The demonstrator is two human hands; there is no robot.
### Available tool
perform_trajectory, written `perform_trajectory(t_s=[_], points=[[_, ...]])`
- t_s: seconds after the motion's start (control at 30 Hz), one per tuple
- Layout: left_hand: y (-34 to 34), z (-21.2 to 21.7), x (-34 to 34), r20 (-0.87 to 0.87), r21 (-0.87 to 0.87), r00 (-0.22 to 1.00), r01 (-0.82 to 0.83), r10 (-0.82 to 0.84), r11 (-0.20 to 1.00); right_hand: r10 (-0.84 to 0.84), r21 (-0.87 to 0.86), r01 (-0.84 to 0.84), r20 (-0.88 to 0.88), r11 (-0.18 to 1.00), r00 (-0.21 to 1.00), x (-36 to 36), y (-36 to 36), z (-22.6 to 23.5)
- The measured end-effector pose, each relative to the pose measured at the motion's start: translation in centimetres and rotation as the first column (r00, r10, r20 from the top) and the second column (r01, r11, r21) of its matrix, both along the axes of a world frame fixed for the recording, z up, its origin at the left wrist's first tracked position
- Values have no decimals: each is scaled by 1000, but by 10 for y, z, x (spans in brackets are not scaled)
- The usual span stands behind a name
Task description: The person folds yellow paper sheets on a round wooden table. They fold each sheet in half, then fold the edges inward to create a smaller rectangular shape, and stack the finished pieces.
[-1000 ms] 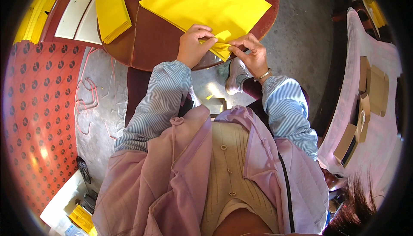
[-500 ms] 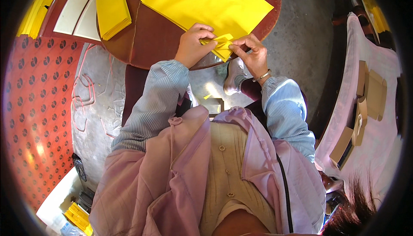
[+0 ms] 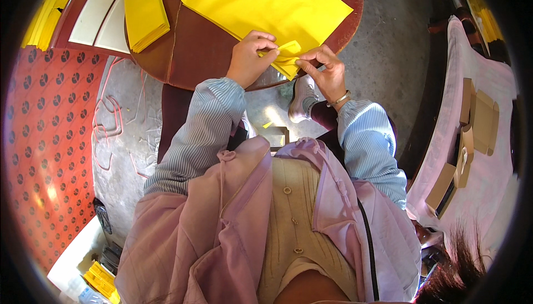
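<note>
A small folded piece of yellow paper (image 3: 287, 57) is pinched between both my hands at the near edge of a round brown table (image 3: 205, 49). My left hand (image 3: 251, 55) grips its left side with bent fingers. My right hand (image 3: 323, 70), a bracelet at its wrist, holds the right side. Just behind my hands lies a large stack of yellow sheets (image 3: 269, 1). Both forearms wear blue striped sleeves.
A narrow pile of yellow paper (image 3: 144, 7) lies at the table's far left beside a white board (image 3: 102, 15). A red patterned mat (image 3: 47, 137) covers the floor on the left. Brown cardboard boxes (image 3: 472, 132) rest on a pink cloth at right. A shoe (image 3: 301, 97) shows under the table.
My fingers have shifted slightly on the folded yellow piece, which now shows a small flap standing up between my hands. The rest stays the same.
</note>
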State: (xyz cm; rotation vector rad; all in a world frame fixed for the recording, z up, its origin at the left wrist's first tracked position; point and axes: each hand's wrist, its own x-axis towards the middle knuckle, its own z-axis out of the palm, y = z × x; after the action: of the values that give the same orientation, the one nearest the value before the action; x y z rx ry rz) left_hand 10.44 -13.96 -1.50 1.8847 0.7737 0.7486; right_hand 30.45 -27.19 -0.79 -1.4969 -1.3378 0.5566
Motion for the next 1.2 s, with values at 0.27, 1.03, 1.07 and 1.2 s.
perform_trajectory(t_s=[0.27,1.03,1.07,1.2], points=[[2,0,-2,37,71,998,39,-42,997,-23,-37,22,-43,999,999,1,2,-4],[2,-1,-4,47,61,998,46,-48,997,-23,-29,21,-45,999,999,-1,3,-1],[1,-2,-3,58,64,997,45,-49,997,-20,-25,19,-48,999,999,-2,3,-1],[-3,-4,3,47,79,999,-32,28,996,-31,7,32,-52,999,998,-5,2,1]])
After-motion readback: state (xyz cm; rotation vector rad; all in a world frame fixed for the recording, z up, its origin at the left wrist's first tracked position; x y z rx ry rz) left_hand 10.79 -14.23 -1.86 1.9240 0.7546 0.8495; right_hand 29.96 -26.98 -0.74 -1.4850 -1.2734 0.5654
